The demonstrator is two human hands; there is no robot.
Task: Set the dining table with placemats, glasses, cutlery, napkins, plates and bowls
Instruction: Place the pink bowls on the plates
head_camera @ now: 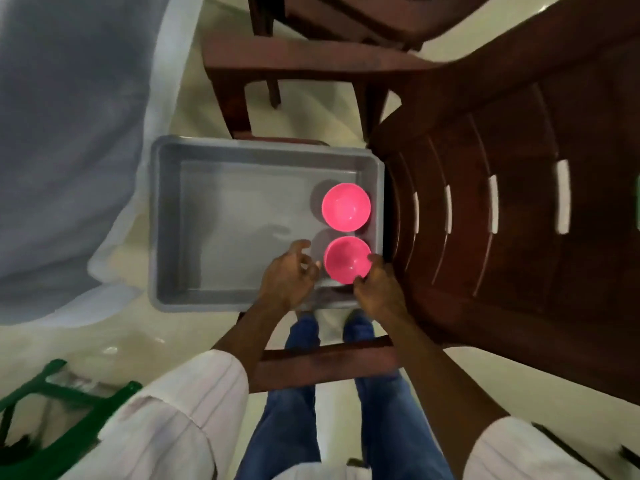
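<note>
We see two pink bowls along the grey tub's (162,216) right wall. Right hand (379,289) pinches the near bowl's (346,259) rim; left hand (289,275), fingers loosely spread, hovers just beside. The far bowl (346,206) sits untouched.

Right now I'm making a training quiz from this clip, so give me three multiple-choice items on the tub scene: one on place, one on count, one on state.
1. Where in the grey tub do the bowls sit?
A. Along its right wall
B. Along its left wall
C. In the middle

2. How many pink bowls are in the tub?
A. One
B. Two
C. Four

3. How do the bowls stand?
A. Upside down
B. Stacked
C. Upright, side by side

Answers:
1 A: the far bowl and near bowl both lie by the right wall.
2 B: only those two show.
3 C: both open insides face up, with the left hand and right hand flanking the near bowl.
</note>
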